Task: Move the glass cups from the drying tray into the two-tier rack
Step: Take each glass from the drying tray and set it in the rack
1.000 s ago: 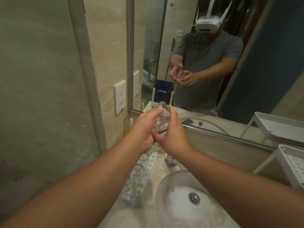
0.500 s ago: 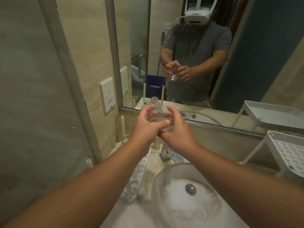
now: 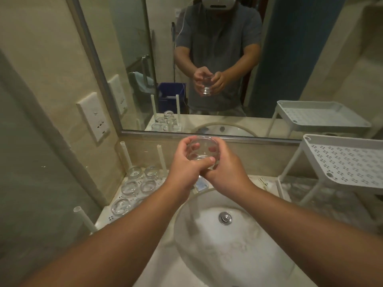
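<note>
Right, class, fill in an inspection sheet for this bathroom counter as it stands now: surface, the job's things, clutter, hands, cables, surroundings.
Surface: pale stone counter with a round white sink set into it.
Job's things: one glass cup held above the sink; five more cups visible upside down on the drying tray at left; the white two-tier rack at right, its top shelf bare.
Clutter: a small blue-and-white item behind the sink, too hidden to name.
Hands: left hand and right hand both grip the held cup.
Cables: nothing seen on the counter.
Surroundings: wall mirror ahead, wall socket plate at left.
</note>
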Available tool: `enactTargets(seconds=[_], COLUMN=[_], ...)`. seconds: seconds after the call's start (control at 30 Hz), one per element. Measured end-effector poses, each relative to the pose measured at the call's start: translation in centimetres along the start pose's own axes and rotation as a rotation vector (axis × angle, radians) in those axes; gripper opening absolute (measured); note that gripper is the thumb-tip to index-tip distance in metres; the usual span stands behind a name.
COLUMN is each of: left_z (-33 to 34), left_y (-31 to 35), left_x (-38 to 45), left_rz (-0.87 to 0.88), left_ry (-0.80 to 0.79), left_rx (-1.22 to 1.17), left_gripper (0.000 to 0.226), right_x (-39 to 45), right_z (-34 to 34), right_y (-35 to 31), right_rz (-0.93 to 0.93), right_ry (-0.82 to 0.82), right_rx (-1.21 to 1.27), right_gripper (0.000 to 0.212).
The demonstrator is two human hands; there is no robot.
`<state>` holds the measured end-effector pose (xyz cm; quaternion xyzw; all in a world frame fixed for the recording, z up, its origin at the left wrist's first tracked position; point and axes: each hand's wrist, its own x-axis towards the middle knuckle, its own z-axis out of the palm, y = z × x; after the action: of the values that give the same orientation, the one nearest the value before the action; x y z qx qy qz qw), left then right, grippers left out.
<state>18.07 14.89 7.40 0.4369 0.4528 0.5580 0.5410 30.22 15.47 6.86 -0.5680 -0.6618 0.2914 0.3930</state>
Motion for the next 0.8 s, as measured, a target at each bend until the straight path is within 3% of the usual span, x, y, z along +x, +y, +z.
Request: enactTargets(seconds=[0.53, 0.67, 0.8], left_z=[11.9, 14.9, 17.8], left_y=[-8.8, -10.7, -12.6], left_x=[-2.9, -4.0, -5.1], left_rz=[-0.128, -0.144, -0.162], left_ry=[-0.283, -0.324, -0.333], left_rx=[0.187, 0.343, 0.531], left_gripper=[0.081, 0.072, 0.083], right_x=[-6.8, -9.0, -10.9], right_z=[-10.1, -12.5, -14.7], right_y=[11.8, 15.2, 18.6], right_rz=[0.206, 0.259, 0.294], right_ry=[0.114, 0.136, 0.124], right_rx=[-0.048, -0.067, -0.076], right_gripper=[0.090, 0.088, 0.087])
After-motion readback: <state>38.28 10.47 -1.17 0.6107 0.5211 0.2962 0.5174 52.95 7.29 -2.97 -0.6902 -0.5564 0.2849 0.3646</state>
